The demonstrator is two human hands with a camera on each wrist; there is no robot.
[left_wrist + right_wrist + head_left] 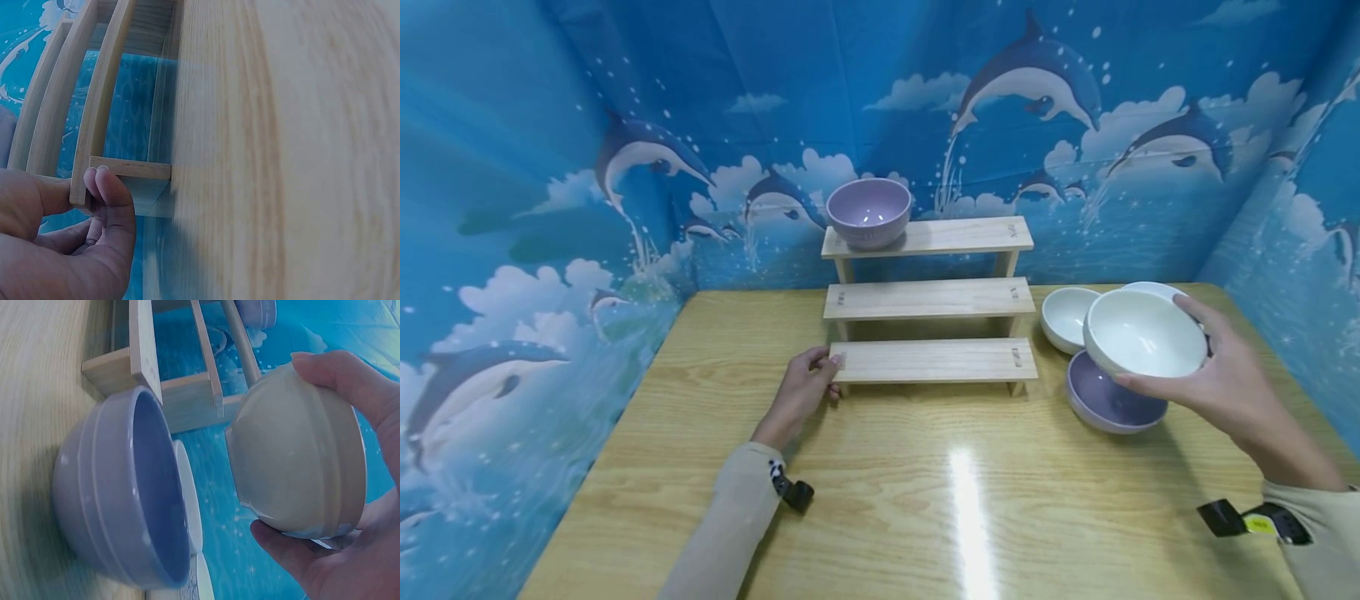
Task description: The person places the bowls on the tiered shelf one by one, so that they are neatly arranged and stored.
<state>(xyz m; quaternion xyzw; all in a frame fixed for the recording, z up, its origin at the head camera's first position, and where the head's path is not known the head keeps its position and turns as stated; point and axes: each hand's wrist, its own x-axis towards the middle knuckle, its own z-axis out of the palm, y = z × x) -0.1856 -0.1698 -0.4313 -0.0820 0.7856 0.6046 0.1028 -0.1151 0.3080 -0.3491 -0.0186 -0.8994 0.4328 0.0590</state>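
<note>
white bowl: glossy, rounded, plain inside, raised off the table, right of the wooden rack and above a purple bowl; right wrist view shows a gap between the two. outside has a band below the rim and a small foot; it's tilted, opening towards the head camera.

right hand is spread about the bowl's width, thumb and fingers gripping it from opposite sides. left hand is nearly closed, pinching the left end of the rack's bottom step between thumb and curled fingers.

rack is pale wood, three steps, dark marks at the ends. second purple bowl sits upright on the top step, left end. another white bowl is on the table just right of the rack; one more pale bowl mostly hidden behind the held one. blue dolphin backdrop behind.
</note>
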